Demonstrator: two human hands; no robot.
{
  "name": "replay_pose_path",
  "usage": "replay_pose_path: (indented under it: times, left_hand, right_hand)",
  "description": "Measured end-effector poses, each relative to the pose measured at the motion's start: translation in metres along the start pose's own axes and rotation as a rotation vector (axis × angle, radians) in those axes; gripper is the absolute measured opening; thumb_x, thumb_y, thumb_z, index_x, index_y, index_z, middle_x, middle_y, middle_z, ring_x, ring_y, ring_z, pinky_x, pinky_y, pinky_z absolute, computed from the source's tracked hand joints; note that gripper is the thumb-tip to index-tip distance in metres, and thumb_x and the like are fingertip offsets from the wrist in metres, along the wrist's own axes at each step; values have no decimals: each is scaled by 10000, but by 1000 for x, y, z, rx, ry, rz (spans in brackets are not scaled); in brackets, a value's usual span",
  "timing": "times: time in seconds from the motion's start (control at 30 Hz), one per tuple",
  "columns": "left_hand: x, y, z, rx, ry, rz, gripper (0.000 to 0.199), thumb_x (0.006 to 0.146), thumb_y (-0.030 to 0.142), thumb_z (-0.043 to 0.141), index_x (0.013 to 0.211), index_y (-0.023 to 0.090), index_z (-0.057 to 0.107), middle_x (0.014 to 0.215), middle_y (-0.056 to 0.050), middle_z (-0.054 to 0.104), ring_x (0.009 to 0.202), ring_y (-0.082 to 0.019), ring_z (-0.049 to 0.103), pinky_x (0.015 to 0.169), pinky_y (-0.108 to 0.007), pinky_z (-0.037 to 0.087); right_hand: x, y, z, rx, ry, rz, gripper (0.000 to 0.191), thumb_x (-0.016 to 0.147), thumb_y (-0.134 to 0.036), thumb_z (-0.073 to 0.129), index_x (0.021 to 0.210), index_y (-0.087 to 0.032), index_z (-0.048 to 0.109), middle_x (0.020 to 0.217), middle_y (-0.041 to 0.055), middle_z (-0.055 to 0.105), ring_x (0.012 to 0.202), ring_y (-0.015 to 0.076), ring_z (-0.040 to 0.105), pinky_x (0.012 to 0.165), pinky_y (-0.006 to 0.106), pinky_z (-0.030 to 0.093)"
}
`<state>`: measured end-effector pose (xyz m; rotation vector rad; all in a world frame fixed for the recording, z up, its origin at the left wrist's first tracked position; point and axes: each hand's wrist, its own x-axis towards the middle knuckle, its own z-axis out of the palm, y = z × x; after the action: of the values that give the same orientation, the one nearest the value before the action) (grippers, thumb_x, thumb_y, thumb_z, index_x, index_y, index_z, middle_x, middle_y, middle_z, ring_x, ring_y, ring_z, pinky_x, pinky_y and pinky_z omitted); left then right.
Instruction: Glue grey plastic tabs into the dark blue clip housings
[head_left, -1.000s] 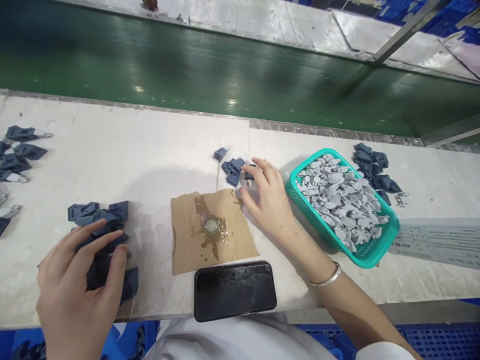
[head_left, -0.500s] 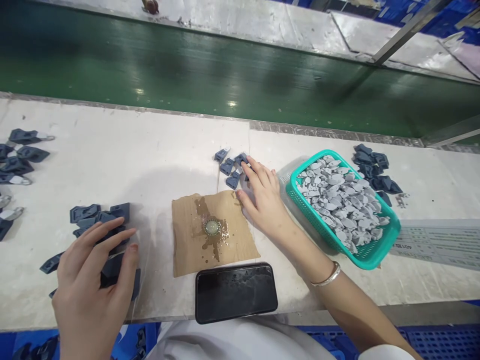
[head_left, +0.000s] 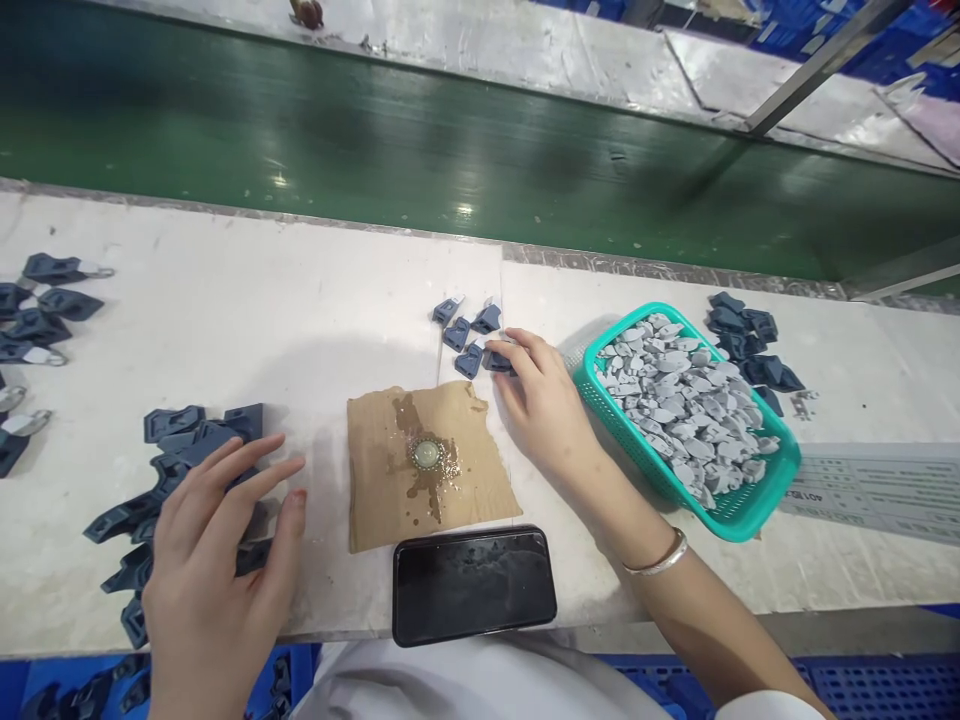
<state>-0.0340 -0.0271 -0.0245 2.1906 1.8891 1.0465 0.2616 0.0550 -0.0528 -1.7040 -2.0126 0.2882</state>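
Note:
My right hand [head_left: 551, 410] is at a small group of dark blue plastic pieces with light grey inserts. Its thumb and fingertips close around the nearest dark blue piece [head_left: 499, 361], which still lies on the table. Beside it are several similar pieces, one of them a dark blue piece [head_left: 469, 361] just to the left. My left hand [head_left: 225, 560] hovers with fingers spread and nothing held, partly covering a pile of dark blue pieces [head_left: 174, 423]. Between the hands lies a wet cardboard square [head_left: 375, 500] with a round beaded cap-like object [head_left: 427, 454] on it.
A green basket [head_left: 776, 490] full of small grey parts [head_left: 675, 390] stands right of my right hand. A black phone [head_left: 474, 588] lies at the front edge. More dark pieces sit at far left [head_left: 52, 268] and far right [head_left: 742, 320]. A green conveyor belt [head_left: 420, 165] runs behind.
My right hand has drawn back slightly toward me and right, from the rear piece to the nearest one. My left hand has shifted right, uncovering more of its pile.

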Motion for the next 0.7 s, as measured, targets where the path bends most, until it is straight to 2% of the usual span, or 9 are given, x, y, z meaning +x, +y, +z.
replay_pose_path:
  times: [0.1, 0.2, 0.33, 0.43, 0.53, 0.6, 0.7]
  left_hand:
    - [1, -1, -8, 38, 12, -85, 153, 978, 273, 655, 1110, 264, 731, 1300, -98, 755, 1372, -354, 641, 1232, -540, 447]
    - [2, -8, -18, 122, 20, -130, 146, 986, 276, 649, 1105, 228, 720, 1348, -147, 730, 1411, -383, 607, 1252, -571, 408]
    - [1, -25, -27, 218, -57, -127, 297, 966, 349, 679, 1236, 225, 686, 1448, -189, 672, 1443, -453, 559, 1231, -654, 392]
    - [3, -31, -28, 242, -124, -151, 429, 980, 377, 658, 1367, 192, 640, 1491, -219, 639, 1446, -465, 542, 1221, -651, 396]
    - [11, -27, -26, 290, -154, -160, 459, 1016, 389, 606, 1403, 146, 639, 1419, -230, 687, 1364, -452, 591, 1167, -609, 443]
    - [20, -24, -23, 333, -184, -145, 440, 1032, 397, 573, 1375, 137, 668, 1348, -219, 729, 1273, -432, 636, 1123, -589, 471]
    - [30, -26, -19, 349, -173, -130, 387, 1019, 417, 555, 1193, 134, 752, 1160, -192, 794, 1075, -408, 695, 1060, -593, 505]
  right_hand:
    - [-4, -2, -10, -60, -53, -25, 261, 1031, -167, 485, 1219, -168, 666, 1316, 164, 698, 1216, 332, 657, 1059, 504, 542]
    - [-16, -6, -24, -232, -136, -28, 200, 1003, -122, 478, 1121, -172, 632, 1154, 165, 706, 1051, 337, 676, 910, 474, 567]
    - [-37, -8, -42, -541, -243, -110, 287, 908, 13, 419, 1024, -166, 613, 1000, 166, 661, 877, 335, 642, 759, 447, 547]
    - [-49, -8, -49, -649, -254, -169, 344, 843, 68, 397, 959, -170, 616, 969, 164, 650, 845, 326, 633, 734, 440, 553]
    - [-61, -3, -53, -673, -260, -189, 339, 832, 80, 406, 923, -158, 631, 943, 158, 650, 848, 314, 652, 720, 421, 576]
    - [-70, -1, -56, -673, -255, -198, 310, 859, 63, 417, 903, -146, 642, 915, 156, 658, 855, 319, 674, 724, 426, 591]
    - [-78, -2, -67, -606, -236, -196, 243, 953, -47, 438, 913, -152, 653, 951, 175, 707, 907, 346, 719, 713, 447, 602]
